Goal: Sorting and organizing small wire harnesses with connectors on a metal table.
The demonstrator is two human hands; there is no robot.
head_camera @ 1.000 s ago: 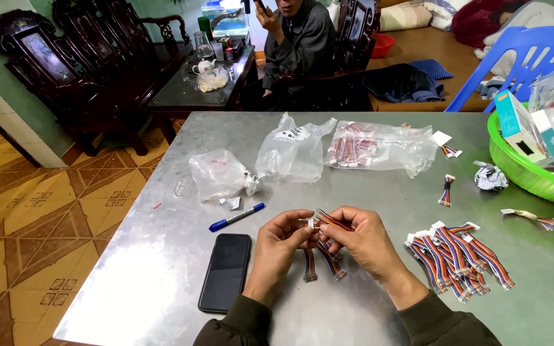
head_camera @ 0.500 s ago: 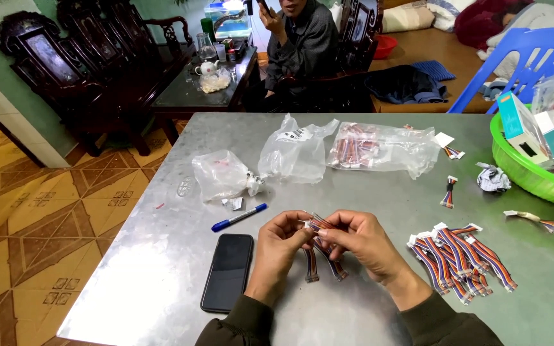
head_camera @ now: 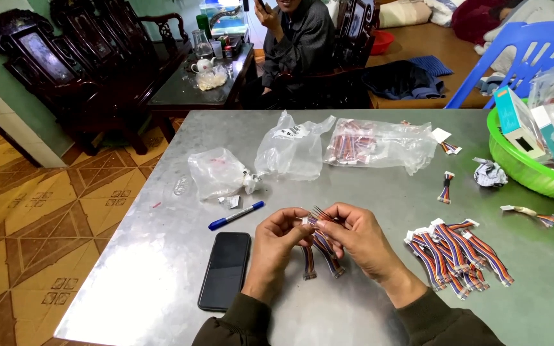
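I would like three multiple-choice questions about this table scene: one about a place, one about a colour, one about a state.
1. Where does the black phone lie?
A. inside the basin
B. on the table, beside the left hand
C. on the blue chair

2. What colour is the basin at the table's right edge?
A. green
B. red
C. white

3. What are the two hands doing?
A. resting flat on the table
B. holding the pen
C. both pinching a bundle of coloured wires

Answers:
1 B: the phone lies flat on the grey table, just outside the left hand.
2 A: its rim is bright green.
3 C: the left hand and right hand meet on the coloured wires, above the table.
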